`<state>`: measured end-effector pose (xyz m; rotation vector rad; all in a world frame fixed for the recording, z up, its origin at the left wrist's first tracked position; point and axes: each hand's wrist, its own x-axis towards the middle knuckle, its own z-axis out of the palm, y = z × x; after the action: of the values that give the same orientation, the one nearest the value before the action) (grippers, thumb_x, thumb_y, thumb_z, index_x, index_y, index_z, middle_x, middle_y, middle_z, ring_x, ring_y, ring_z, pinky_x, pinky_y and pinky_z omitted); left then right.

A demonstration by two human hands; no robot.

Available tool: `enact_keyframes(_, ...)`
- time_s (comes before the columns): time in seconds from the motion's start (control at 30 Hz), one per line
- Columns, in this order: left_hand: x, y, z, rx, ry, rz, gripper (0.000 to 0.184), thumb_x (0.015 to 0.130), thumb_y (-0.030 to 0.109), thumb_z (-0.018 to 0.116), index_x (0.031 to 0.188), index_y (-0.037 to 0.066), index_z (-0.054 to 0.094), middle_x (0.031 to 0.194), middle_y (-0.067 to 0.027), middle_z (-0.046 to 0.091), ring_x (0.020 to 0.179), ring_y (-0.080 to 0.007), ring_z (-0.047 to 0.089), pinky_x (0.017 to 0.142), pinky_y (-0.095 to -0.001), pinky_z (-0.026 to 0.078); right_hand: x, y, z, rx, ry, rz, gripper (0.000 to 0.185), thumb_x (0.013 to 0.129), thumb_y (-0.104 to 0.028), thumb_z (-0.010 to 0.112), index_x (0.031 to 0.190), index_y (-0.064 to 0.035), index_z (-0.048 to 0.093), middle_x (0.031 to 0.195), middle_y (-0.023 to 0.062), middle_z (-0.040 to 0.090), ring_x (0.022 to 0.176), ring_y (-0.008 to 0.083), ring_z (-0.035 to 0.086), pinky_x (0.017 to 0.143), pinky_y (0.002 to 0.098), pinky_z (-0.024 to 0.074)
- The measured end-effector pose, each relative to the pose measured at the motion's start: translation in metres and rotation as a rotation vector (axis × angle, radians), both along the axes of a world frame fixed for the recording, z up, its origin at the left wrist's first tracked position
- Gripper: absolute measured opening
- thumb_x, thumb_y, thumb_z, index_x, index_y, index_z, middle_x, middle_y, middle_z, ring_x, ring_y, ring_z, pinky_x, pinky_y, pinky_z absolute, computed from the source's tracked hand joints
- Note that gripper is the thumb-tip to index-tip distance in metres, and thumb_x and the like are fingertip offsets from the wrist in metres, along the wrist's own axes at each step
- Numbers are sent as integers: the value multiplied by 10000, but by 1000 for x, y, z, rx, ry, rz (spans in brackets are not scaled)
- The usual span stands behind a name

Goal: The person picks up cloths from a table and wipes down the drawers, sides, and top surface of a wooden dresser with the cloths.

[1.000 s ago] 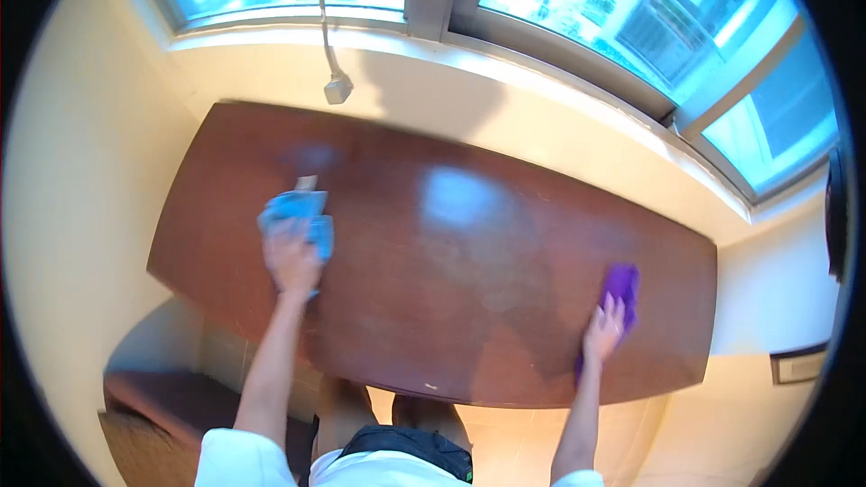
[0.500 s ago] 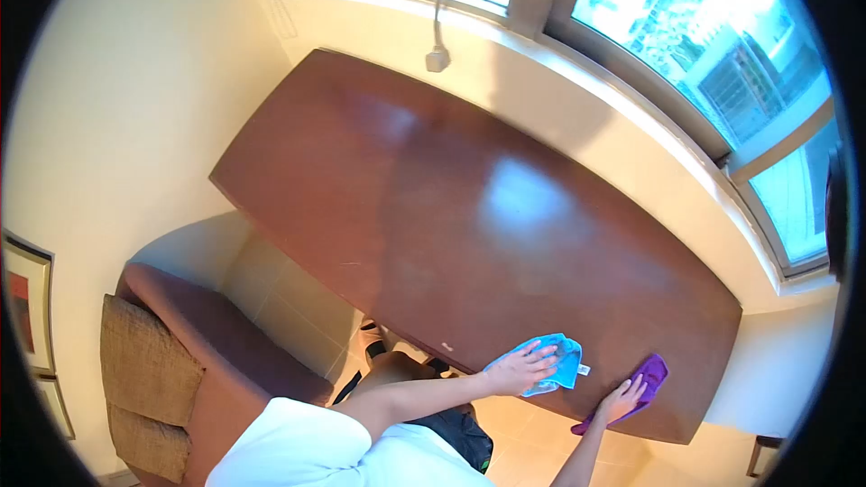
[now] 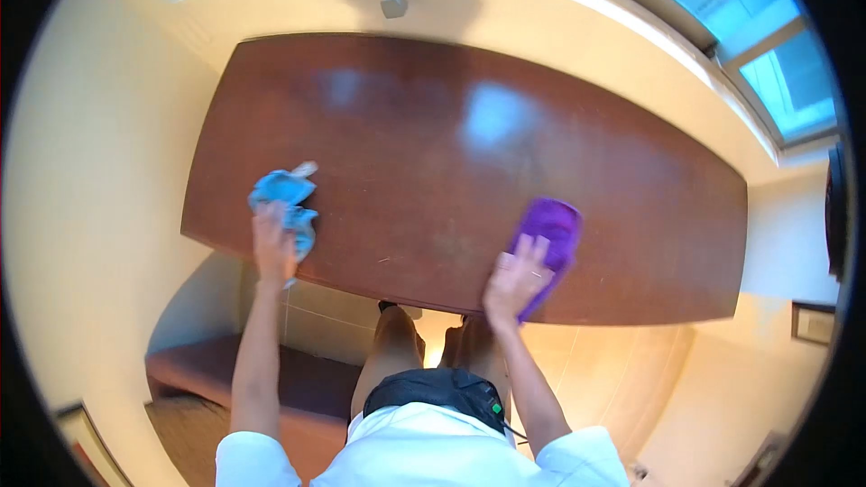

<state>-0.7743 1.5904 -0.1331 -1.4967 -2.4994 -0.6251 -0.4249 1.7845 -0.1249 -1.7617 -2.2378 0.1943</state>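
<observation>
A bunched blue cloth [image 3: 287,188] with a white tag lies on the left part of the brown table [image 3: 406,171]. My left hand [image 3: 273,239] holds it near the table's front edge, and motion blurs the fingers. Right of the middle, my right hand [image 3: 517,284] presses down on a folded purple cloth [image 3: 559,221]. Its fingers rest over the cloth, which covers part of the tabletop and reaches the front edge.
A brown sofa [image 3: 307,401] stands at the lower left, below the table. Behind the table is a cream wall with a hanging plug [image 3: 393,4] on a cord, under windows [image 3: 789,81]. My legs are close to the table's front edge.
My left hand has swept the blue cloth from the table's right part to its left end. My right hand has moved left with the purple cloth. The view has turned.
</observation>
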Motion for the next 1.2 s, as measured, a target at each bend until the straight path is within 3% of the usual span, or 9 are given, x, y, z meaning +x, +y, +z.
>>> enact_keyframes(0.17,-114,-68,-32,-46,20,177,382,885,119,451,1255,24,443,1282,-172,419,1256,-354,312,1049,-440,228,-180,-92,-12,-125,120,338,592,831,-343,497,1330,-55,358,1440,200,202,1320,390,206,1010,626,131)
enact_keyframes(0.27,-126,-73,-42,-57,30,214,384,894,135,440,1264,28,433,1305,-164,400,1268,-351,293,1051,-444,217,-250,-144,-21,-237,177,658,561,882,-303,415,1363,-44,287,1460,190,145,1328,386,178,1035,590,128)
enact_keyframes(0.33,-133,-76,-58,-77,31,250,386,897,142,436,1268,33,429,1318,-159,389,1273,-349,285,1052,-446,213,-267,-168,-32,-380,184,867,554,874,-319,424,1349,-54,322,1447,168,203,1308,371,229,1034,523,196)
enact_keyframes(0.43,-143,-86,-80,-195,122,384,418,914,201,417,1303,48,401,1352,-185,346,1273,-343,286,1026,-470,226,-253,-163,-41,-193,251,937,546,865,-308,454,1343,-69,343,1408,142,298,1272,359,292,1020,494,237)
enact_keyframes(0.6,-139,-84,-79,-159,117,350,420,890,206,474,1290,87,428,1339,-180,354,1261,-351,288,1022,-456,250,-157,-105,-25,-109,185,935,539,831,-291,530,1320,-110,394,1266,110,470,1234,338,359,1000,465,288)
enact_keyframes(0.83,-52,-68,-33,-194,133,379,425,886,185,461,1300,102,417,1323,-200,348,1243,-378,290,1019,-462,259,58,5,18,-23,-61,451,482,848,-257,505,1306,-145,404,1303,128,435,1225,334,369,1005,464,292)
enact_keyframes(0.93,40,-36,12,-143,157,254,424,875,162,459,1292,96,422,1324,-196,351,1244,-382,287,1021,-468,253,175,40,44,41,25,328,464,872,-262,461,1314,-138,389,1348,136,375,1248,341,327,1031,472,251)
enact_keyframes(1.03,131,21,-3,-127,185,160,434,853,146,474,1281,89,432,1314,-185,367,1245,-389,284,1029,-473,241,270,80,32,90,14,248,470,882,-273,440,1328,-143,371,1362,124,361,1256,341,319,1045,470,236)
enact_keyframes(1.2,297,92,26,-86,170,-67,446,832,136,476,1275,97,438,1303,-163,384,1248,-391,284,1036,-484,231,409,110,30,136,-22,-6,472,880,-278,441,1332,-163,369,1376,102,348,1273,338,302,1060,462,225)
